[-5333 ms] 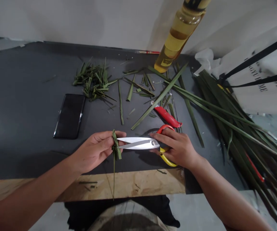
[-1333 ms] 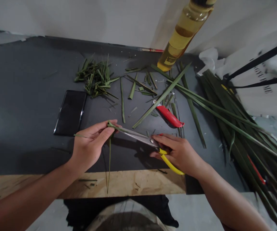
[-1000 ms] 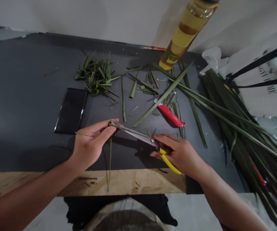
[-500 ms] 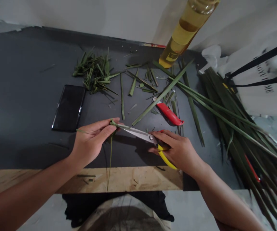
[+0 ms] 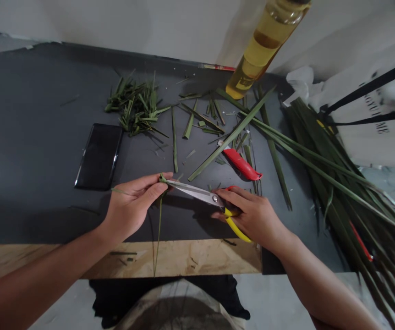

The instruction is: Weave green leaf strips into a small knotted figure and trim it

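Observation:
My left hand [image 5: 132, 204] pinches a small knotted piece of green leaf [image 5: 163, 178] between thumb and fingers, above the front part of the dark table. Thin strands hang from the leaf piece past the wooden front edge. My right hand [image 5: 252, 215] is closed round the yellow and red handles of the scissors [image 5: 202, 194]. The blades point left and look nearly together, with their tips at the leaf piece beside my left fingertips. Whether the tips grip the leaf cannot be made out.
A black phone [image 5: 99, 156] lies left, below a heap of leaf scraps [image 5: 137, 103]. Behind the scissors are a red-handled cutter [image 5: 241, 164] and loose strips. An oil bottle [image 5: 257, 55] stands at the back; long leaves [image 5: 338, 197] and a white bag [image 5: 383, 105] are right.
My left hand and the leaf piece have shifted slightly to the right and down in the picture. The scissor blades look a little closer together.

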`<state>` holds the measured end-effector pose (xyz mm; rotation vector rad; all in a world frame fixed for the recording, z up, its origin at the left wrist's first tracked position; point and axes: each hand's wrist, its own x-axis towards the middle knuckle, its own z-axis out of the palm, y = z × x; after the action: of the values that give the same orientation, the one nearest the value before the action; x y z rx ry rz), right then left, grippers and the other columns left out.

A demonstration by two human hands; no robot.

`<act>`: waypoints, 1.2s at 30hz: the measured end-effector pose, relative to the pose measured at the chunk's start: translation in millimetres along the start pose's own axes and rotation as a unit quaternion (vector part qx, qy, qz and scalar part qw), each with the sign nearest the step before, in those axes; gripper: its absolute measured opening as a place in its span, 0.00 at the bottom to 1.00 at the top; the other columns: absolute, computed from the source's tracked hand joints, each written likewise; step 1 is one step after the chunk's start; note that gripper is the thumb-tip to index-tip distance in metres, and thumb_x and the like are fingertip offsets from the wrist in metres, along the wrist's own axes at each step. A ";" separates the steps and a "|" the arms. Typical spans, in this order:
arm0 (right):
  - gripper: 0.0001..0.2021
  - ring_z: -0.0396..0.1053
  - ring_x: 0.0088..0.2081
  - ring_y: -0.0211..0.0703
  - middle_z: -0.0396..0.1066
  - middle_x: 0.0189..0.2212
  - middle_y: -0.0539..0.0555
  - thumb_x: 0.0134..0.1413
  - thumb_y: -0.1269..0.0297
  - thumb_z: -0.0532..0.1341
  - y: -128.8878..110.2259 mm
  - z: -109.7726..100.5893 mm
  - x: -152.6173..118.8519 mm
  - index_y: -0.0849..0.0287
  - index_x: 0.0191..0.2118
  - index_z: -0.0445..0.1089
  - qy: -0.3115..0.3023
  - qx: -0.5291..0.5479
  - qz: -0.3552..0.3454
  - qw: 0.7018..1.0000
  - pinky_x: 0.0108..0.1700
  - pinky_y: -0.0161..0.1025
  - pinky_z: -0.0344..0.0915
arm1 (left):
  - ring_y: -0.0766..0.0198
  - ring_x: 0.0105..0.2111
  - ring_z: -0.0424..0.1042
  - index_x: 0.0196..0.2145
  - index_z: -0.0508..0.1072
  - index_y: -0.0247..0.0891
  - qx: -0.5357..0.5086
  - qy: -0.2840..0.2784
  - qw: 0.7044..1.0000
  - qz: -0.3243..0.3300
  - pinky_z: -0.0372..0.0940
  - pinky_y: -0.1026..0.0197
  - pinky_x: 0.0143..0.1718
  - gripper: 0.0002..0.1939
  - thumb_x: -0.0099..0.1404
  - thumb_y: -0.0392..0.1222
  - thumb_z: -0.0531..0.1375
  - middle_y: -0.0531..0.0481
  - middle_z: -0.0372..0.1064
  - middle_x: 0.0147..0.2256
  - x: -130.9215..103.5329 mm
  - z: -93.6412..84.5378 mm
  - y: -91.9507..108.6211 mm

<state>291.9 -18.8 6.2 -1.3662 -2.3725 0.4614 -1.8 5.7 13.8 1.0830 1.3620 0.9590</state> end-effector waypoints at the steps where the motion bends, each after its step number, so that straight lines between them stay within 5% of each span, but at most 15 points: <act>1: 0.22 0.83 0.40 0.45 0.83 0.42 0.60 0.70 0.46 0.64 -0.5 -0.4 0.3 0.59 0.55 0.78 0.001 -0.001 0.000 1.000 0.38 0.35 0.76 | 0.51 0.46 0.84 0.46 0.88 0.42 -0.004 -0.001 1.000 0.001 0.78 0.53 0.54 0.18 0.63 0.53 0.72 0.44 0.87 0.44 -0.2 -0.3 -0.7; 23: 0.19 0.83 0.37 0.43 0.83 0.40 0.58 0.72 0.50 0.63 1.4 -1.2 0.4 0.59 0.54 0.78 0.008 -0.023 -0.028 0.999 0.35 0.34 0.75 | 0.51 0.47 0.84 0.46 0.87 0.41 -0.060 -0.028 0.998 -0.014 0.77 0.49 0.57 0.15 0.65 0.50 0.71 0.44 0.87 0.41 0.8 -1.3 -3.6; 28: 0.16 0.83 0.37 0.45 0.84 0.43 0.58 0.68 0.52 0.67 12.1 -5.1 -1.3 0.55 0.54 0.80 0.053 -0.049 0.033 0.997 0.36 0.37 0.75 | 0.55 0.41 0.83 0.43 0.87 0.44 -0.107 -0.018 0.994 -0.009 0.77 0.52 0.51 0.11 0.66 0.49 0.70 0.47 0.86 0.41 6.6 -3.3 0.8; 32: 0.20 0.82 0.39 0.53 0.83 0.45 0.59 0.65 0.54 0.68 46.4 -24.4 -3.0 0.54 0.59 0.77 0.105 -0.142 0.154 0.972 0.37 0.42 0.73 | 0.59 0.35 0.80 0.37 0.87 0.41 -0.202 -0.098 0.971 -0.086 0.76 0.58 0.41 0.11 0.61 0.50 0.75 0.45 0.83 0.37 11.0 -2.6 9.1; 36: 0.22 0.81 0.42 0.60 0.82 0.46 0.60 0.63 0.59 0.65 76.3 -51.0 -13.9 0.54 0.61 0.75 0.033 -0.233 0.223 0.946 0.37 0.47 0.72 | 0.63 0.33 0.77 0.36 0.87 0.40 -0.254 -0.206 0.929 -0.175 0.74 0.61 0.39 0.16 0.57 0.53 0.78 0.44 0.82 0.39 8.7 -0.7 9.4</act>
<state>379.5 10.6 14.7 -2.1090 -2.1911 -0.0515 -1.7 16.5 20.7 0.5730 0.8505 0.7099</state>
